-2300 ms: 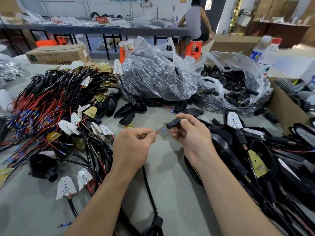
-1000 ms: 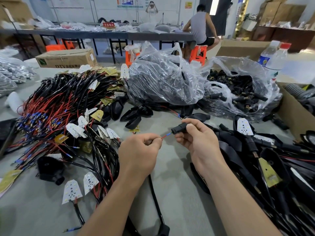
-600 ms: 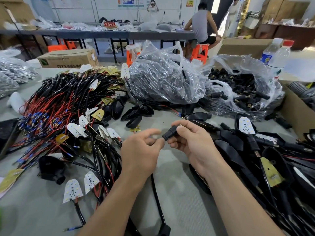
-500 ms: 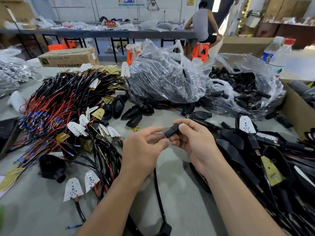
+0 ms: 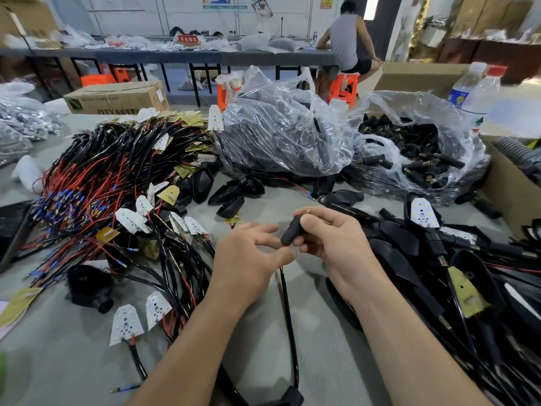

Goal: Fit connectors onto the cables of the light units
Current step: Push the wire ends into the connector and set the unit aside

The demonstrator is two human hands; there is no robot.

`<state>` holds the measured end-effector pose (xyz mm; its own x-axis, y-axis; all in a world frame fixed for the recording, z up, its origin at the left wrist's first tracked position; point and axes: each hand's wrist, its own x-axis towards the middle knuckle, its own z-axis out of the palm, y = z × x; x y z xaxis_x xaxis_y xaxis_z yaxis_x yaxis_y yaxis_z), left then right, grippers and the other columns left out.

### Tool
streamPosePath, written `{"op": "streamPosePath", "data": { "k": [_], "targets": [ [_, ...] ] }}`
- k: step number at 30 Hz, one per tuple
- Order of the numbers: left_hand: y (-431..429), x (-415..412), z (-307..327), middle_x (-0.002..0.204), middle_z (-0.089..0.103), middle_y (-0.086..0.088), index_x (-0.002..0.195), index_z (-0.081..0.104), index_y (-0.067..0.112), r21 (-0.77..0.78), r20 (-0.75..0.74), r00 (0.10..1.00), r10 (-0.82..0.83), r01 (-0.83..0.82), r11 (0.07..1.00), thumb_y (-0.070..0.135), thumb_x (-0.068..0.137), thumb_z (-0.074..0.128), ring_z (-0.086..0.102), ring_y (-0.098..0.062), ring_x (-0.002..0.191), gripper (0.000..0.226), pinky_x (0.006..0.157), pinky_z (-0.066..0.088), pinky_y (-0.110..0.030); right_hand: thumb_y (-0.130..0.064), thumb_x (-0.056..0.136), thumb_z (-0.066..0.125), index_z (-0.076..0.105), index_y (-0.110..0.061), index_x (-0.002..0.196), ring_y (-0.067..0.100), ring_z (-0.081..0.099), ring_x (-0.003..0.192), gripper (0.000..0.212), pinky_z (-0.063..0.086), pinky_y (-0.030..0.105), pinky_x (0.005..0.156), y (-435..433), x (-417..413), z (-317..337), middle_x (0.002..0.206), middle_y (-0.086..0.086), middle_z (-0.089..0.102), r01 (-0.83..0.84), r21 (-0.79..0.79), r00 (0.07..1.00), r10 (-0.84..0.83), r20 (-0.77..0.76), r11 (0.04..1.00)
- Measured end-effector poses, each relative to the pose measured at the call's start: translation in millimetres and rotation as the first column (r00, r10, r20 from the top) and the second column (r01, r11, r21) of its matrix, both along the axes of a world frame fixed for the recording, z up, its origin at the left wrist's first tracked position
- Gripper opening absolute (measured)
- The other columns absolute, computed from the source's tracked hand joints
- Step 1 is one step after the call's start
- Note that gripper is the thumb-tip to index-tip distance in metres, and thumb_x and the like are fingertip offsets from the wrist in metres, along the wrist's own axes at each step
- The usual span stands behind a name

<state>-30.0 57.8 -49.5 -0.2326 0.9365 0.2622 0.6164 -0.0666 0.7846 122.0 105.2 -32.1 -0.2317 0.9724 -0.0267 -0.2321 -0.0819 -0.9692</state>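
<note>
The connector (image 5: 291, 230), a black sleeve, sits tilted at the centre, above the bench (image 5: 322, 361), its lower end pointing to 7 o'clock. The right hand (image 5: 330, 238) is clamped on it, thumb on top and fingers curled behind. The left hand (image 5: 248, 256) lies just at 8 o'clock, its index finger stretched out and its thumb tip at the connector's lower end. Whether it pinches the cable (image 5: 288, 317) cannot be told. The cable runs from under that thumb toward 6 o'clock.

At 9 to 10 o'clock lies a heap (image 5: 102, 186) of red and black wires with blue tips, and white boards (image 5: 126, 323) lie at 7 o'clock. Black housings (image 5: 409, 259) pile up at 3 to 4 o'clock. A clear bag (image 5: 287, 136) stands at 12 o'clock. A second bag (image 5: 409, 148), at 1 o'clock, holds loose black connectors. At 11 o'clock a carton (image 5: 117, 98) reads "DTY". Behind it a red sign (image 5: 187, 39) reads "不合格区". Two bottles (image 5: 474, 92) stand at 2 o'clock.
</note>
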Motion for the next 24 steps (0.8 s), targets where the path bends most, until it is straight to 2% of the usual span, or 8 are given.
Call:
{"op": "streamPosePath", "data": {
  "k": [2, 4, 11, 14, 16, 19, 21, 24],
  "targets": [
    [-0.4, -1.5, 0.6, 0.116, 0.066, 0.025, 0.061, 0.070, 0.055, -0.033, 0.031, 0.999, -0.011, 0.012, 0.999, 0.036, 0.068, 0.090, 0.050, 0.006, 0.120, 0.029, 0.094, 0.022, 0.001, 0.002, 0.099, 0.055, 0.072, -0.004, 0.098, 0.018, 0.059, 0.057, 0.018, 0.051, 0.024, 0.055, 1.3, 1.6, 0.7, 0.078, 0.016, 0.069, 0.037, -0.016, 0.998, -0.038, -0.048, 0.999],
    [0.1, -1.3, 0.7, 0.123, 0.067, 0.021, 0.061, 0.072, 0.056, -0.055, 0.051, 0.997, -0.056, 0.059, 0.997, 0.030, 0.072, 0.088, 0.050, 0.004, 0.124, 0.033, 0.100, 0.025, -0.007, 0.001, 0.099, 0.054, 0.072, -0.005, 0.097, 0.017, 0.059, 0.056, 0.019, 0.051, 0.025, 0.054, 1.9, 2.8, 0.6, 0.078, 0.015, 0.069, 0.046, -0.033, 0.996, -0.049, -0.078, 0.998],
    [0.4, 1.4, -0.1, 0.106, 0.071, 0.021, 0.053, 0.069, 0.053, -0.024, 0.068, 0.996, -0.060, 0.062, 0.998, 0.021, 0.070, 0.090, 0.059, 0.005, 0.115, 0.042, 0.103, 0.036, -0.017, 0.002, 0.093, 0.054, 0.072, -0.004, 0.091, 0.020, 0.057, 0.060, 0.019, 0.048, 0.023, 0.056, 1.4, 2.2, 0.6, 0.077, 0.013, 0.070, -0.064, -0.034, 0.997, 0.065, 0.034, 0.997],
    [-0.2, 1.8, -1.3, 0.104, 0.071, 0.022, 0.052, 0.070, 0.051, -0.039, 0.044, 0.997, -0.064, 0.066, 0.997, 0.024, 0.067, 0.092, 0.054, 0.022, 0.104, 0.038, 0.091, 0.029, 0.000, -0.012, 0.098, 0.057, 0.073, -0.007, 0.086, 0.019, 0.060, 0.066, 0.021, 0.047, 0.023, 0.057, 0.7, 2.1, 0.8, 0.083, 0.016, 0.074, -0.038, -0.004, 0.999, 0.038, 0.029, 0.999],
    [-1.0, 3.4, -0.5, 0.100, 0.070, 0.027, 0.054, 0.072, 0.049, -0.053, 0.035, 0.997, -0.064, 0.066, 0.996, 0.029, 0.066, 0.092, 0.055, 0.020, 0.105, 0.030, 0.092, 0.027, 0.001, -0.011, 0.098, 0.057, 0.074, -0.009, 0.079, 0.019, 0.061, 0.066, 0.026, 0.046, 0.023, 0.055, 0.9, 2.2, 1.1, 0.082, 0.017, 0.075, 0.013, 0.023, 1.000, -0.013, 0.022, 1.000],
    [-1.4, 6.8, 5.1, 0.099, 0.076, 0.024, 0.070, 0.081, 0.042, -0.049, 0.358, 0.933, -0.021, 0.041, 0.998, 0.044, 0.076, 0.084, 0.066, 0.012, 0.100, 0.007, 0.092, 0.042, -0.014, -0.004, 0.099, 0.055, 0.075, -0.011, 0.071, 0.018, 0.061, 0.059, 0.035, 0.047, 0.023, 0.052, 3.9, 4.2, 0.9, 0.078, 0.017, 0.074, 0.089, -0.013, 0.993, -0.090, -0.078, 0.996],
    [0.1, 10.0, 8.8, 0.098, 0.078, 0.018, 0.080, 0.082, 0.041, -0.113, 0.616, 0.788, 0.020, 0.063, 0.992, 0.045, 0.095, 0.066, 0.072, 0.004, 0.094, 0.022, 0.086, 0.057, -0.026, -0.004, 0.100, 0.054, 0.075, -0.013, 0.070, 0.019, 0.061, 0.058, 0.038, 0.046, 0.022, 0.051, 5.1, 4.6, 1.0, 0.077, 0.017, 0.074, 0.077, -0.013, 0.991, -0.077, -0.106, 0.997],
    [0.5, 14.0, 9.3, 0.094, 0.080, -0.001, 0.089, 0.082, 0.024, -0.254, 0.710, 0.704, 0.025, 0.222, 0.941, 0.038, 0.105, 0.051, 0.076, -0.013, 0.080, 0.038, 0.071, 0.063, -0.031, -0.005, 0.099, 0.053, 0.076, -0.014, 0.071, 0.016, 0.054, 0.052, 0.038, 0.041, 0.021, 0.049, 1.1, 0.8, -0.1, 0.072, 0.014, 0.070, -0.028, 0.079, 1.000, 0.028, -0.001, 0.997]
  ]
}}
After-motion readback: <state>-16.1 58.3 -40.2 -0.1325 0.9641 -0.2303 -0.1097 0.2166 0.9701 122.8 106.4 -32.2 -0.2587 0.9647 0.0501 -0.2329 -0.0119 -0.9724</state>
